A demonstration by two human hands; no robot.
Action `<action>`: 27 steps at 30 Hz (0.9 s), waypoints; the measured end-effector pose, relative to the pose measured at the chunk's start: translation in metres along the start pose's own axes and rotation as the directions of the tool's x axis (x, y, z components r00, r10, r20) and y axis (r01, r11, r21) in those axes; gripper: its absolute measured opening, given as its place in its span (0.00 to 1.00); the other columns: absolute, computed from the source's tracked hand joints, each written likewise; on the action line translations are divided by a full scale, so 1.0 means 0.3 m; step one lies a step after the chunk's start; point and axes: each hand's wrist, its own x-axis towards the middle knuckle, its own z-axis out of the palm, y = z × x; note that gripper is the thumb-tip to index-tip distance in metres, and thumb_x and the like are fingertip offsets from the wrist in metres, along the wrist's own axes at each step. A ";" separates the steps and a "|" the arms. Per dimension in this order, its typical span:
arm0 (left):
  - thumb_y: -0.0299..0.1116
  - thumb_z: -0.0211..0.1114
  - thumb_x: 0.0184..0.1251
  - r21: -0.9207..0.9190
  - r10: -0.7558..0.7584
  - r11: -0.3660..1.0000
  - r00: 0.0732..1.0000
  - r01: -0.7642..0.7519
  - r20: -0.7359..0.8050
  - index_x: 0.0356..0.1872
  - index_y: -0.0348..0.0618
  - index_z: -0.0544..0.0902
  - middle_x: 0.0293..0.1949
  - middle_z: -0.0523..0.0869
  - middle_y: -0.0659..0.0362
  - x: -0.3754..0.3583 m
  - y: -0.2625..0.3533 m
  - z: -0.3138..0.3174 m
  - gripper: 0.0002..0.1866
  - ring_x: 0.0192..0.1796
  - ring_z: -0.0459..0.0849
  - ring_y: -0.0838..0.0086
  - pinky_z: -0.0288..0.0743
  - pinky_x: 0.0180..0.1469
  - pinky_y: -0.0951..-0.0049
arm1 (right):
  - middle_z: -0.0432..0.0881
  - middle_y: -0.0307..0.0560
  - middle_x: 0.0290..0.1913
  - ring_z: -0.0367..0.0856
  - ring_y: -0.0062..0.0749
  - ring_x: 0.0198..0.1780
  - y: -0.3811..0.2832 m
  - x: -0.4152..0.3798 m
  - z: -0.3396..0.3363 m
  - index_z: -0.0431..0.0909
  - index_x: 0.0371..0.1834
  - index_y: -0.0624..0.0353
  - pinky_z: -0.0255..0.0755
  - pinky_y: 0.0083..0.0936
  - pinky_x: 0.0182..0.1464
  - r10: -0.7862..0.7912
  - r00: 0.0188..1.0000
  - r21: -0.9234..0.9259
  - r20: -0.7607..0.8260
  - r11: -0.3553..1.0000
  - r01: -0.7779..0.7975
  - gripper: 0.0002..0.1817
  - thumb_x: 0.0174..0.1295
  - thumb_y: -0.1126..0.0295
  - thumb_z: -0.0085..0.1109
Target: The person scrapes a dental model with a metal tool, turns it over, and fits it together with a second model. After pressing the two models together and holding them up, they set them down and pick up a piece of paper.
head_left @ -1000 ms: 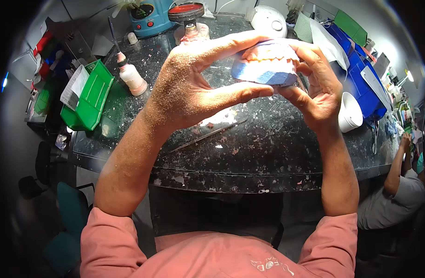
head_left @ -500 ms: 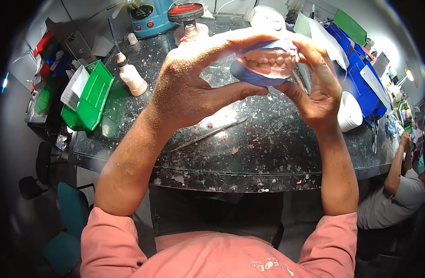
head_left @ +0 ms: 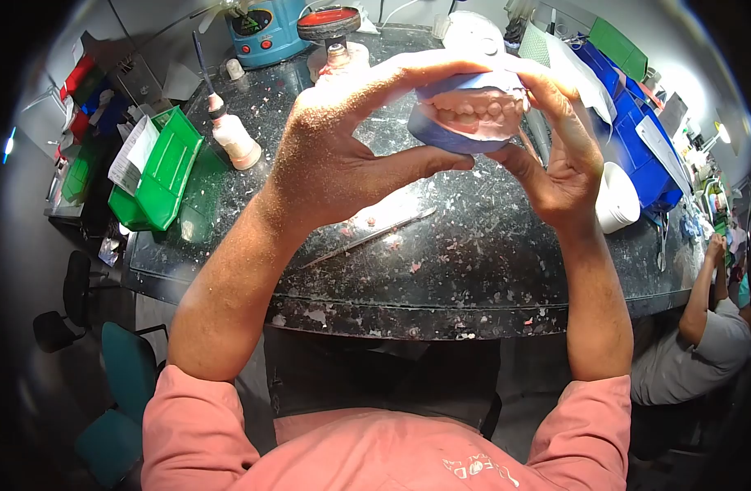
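A person in a salmon-pink shirt holds a dental model [head_left: 473, 114] up over a speckled black workbench [head_left: 473, 270], both bare hands closed on it. The left hand [head_left: 342, 155] spans the piece from its near side, forefinger laid along the top and thumb pressed under the blue base. The right hand [head_left: 559, 155] cups the far side, fingers curled over the upper edge and thumb beneath. The model sits between the two palms, its rows of pink wax gums and pale teeth turned toward the wearer.

By the look of it, the blue stone base is the stiff, fairly weighty part and the safe place to grip; the pink wax and set teeth look soft and easily marked or knocked loose, so the grip belongs on the base and rim, as both hands have it. A fall onto the bench would likely chip it.

Below the hands, a slim metal instrument [head_left: 367, 237] lies flat on the bench among wax flakes. Beyond the left hand stand a small pink-filled bottle [head_left: 232, 135] with a dark stem and, further out, stacked green trays [head_left: 158, 168]. Past the fingertips sit a blue machine [head_left: 265, 29] and a red-topped stand [head_left: 330, 29]. Just outside the right wrist rests a white bowl [head_left: 619, 196], with blue bins [head_left: 637, 139] behind it. Off to the right, a co-worker in grey [head_left: 703, 344] bends over the same bench.
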 end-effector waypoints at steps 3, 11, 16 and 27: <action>0.29 0.82 0.46 0.012 -0.021 1.000 1.000 0.021 -0.023 0.64 0.38 0.76 0.59 0.83 0.52 -0.010 0.001 0.006 0.40 0.62 0.81 0.67 0.74 0.67 0.63 | 0.82 0.47 0.56 0.81 0.36 0.56 -0.006 0.002 0.004 0.79 0.61 0.58 0.75 0.33 0.58 0.059 0.998 0.106 0.004 0.993 -0.059 0.33 0.48 0.64 0.78; 0.30 0.83 0.44 0.065 -0.035 0.997 0.999 0.036 -0.026 0.62 0.37 0.79 0.57 0.85 0.51 -0.013 0.010 -0.001 0.38 0.60 0.82 0.68 0.74 0.66 0.64 | 0.83 0.48 0.56 0.82 0.36 0.55 0.004 -0.002 0.002 0.78 0.61 0.59 0.76 0.33 0.57 0.006 1.000 0.091 0.005 0.996 -0.007 0.35 0.47 0.63 0.78; 0.27 0.82 0.46 0.053 0.015 0.999 0.999 -0.013 -0.036 0.62 0.39 0.79 0.58 0.85 0.54 -0.012 0.008 0.000 0.37 0.60 0.82 0.69 0.73 0.67 0.64 | 0.83 0.47 0.56 0.82 0.36 0.55 0.013 -0.012 0.008 0.79 0.61 0.59 0.76 0.33 0.58 0.005 1.000 0.072 -0.011 0.997 -0.004 0.34 0.47 0.63 0.78; 0.31 0.85 0.41 0.204 0.143 0.971 0.986 -0.124 -0.083 0.59 0.42 0.81 0.53 0.86 0.55 0.022 -0.019 -0.016 0.37 0.56 0.84 0.68 0.76 0.62 0.65 | 0.69 0.59 0.69 0.73 0.45 0.65 0.008 -0.015 -0.002 0.67 0.70 0.65 0.64 0.46 0.70 -0.062 0.997 0.027 0.036 0.998 0.061 0.41 0.52 0.72 0.77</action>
